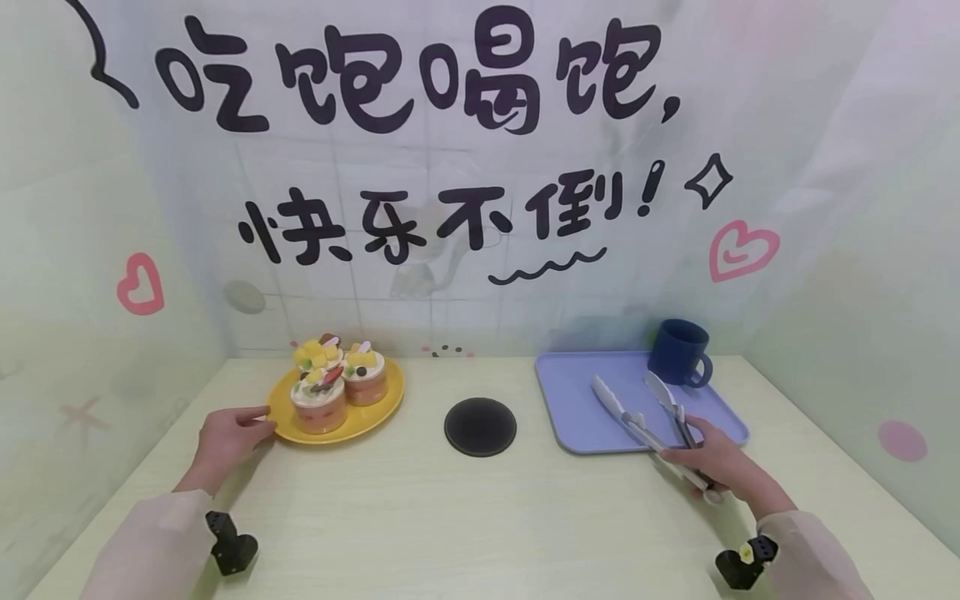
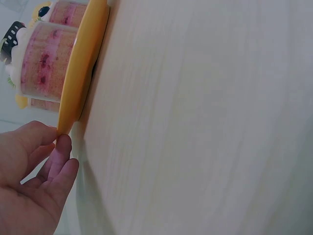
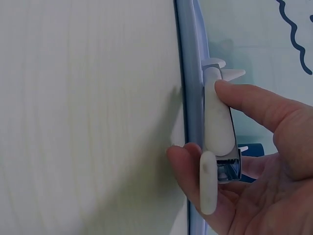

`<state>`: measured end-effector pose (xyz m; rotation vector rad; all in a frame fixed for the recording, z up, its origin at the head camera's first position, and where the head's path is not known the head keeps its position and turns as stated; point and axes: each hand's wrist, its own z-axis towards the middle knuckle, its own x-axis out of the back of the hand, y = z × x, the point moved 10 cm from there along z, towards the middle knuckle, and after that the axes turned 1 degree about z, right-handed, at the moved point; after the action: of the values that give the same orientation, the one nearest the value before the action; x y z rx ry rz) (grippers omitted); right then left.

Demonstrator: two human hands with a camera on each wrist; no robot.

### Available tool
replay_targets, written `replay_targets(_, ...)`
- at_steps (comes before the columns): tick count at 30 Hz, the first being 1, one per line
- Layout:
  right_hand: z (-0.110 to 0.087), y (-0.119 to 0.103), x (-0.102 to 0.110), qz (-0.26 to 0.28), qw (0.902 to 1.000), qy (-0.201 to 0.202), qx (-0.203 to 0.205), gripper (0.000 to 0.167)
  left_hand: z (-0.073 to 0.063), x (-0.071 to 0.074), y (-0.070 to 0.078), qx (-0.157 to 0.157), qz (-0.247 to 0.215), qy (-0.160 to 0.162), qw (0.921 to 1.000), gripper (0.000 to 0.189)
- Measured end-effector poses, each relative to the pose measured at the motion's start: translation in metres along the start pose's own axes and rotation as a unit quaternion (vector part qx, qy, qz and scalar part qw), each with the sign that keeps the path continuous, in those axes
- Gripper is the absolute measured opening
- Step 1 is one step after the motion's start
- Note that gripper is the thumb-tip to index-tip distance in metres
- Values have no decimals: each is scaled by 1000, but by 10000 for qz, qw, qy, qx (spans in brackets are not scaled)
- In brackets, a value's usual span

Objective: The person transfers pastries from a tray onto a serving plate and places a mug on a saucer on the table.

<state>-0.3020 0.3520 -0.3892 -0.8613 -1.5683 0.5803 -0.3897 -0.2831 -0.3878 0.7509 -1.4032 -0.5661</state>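
Observation:
At the left of the head view, my left hand (image 1: 228,442) pinches the near-left rim of a yellow plate (image 1: 386,408) between thumb and fingers; the grip shows closely at the plate (image 2: 80,73) in the left wrist view. Several dessert cups (image 1: 320,404) topped with cream and fruit pieces stand on it. On the right, my right hand (image 1: 716,462) grips the handles of metal tongs with white tips (image 1: 611,396). Their arms are spread apart over a lavender tray (image 1: 566,400). In the right wrist view, thumb and fingers are around the handle (image 3: 218,112).
A dark blue mug (image 1: 675,350) stands at the tray's far right corner. Between plate and tray lies a round black disc (image 1: 480,427) on the pale wood-grain table (image 1: 420,517). A printed white backdrop (image 1: 480,317) rises behind the table, with walls at both sides.

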Motion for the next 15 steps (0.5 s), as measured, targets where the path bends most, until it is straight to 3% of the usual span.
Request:
replay_targets(7,-1,2,4,-310,9995,32,-80,95,0,1,0,-47,44,38,10000,47)
replay_targets(15,-1,4,8,-277,9995,-35,-155,91,1,-1,-2,-93,61,20,9999,48)
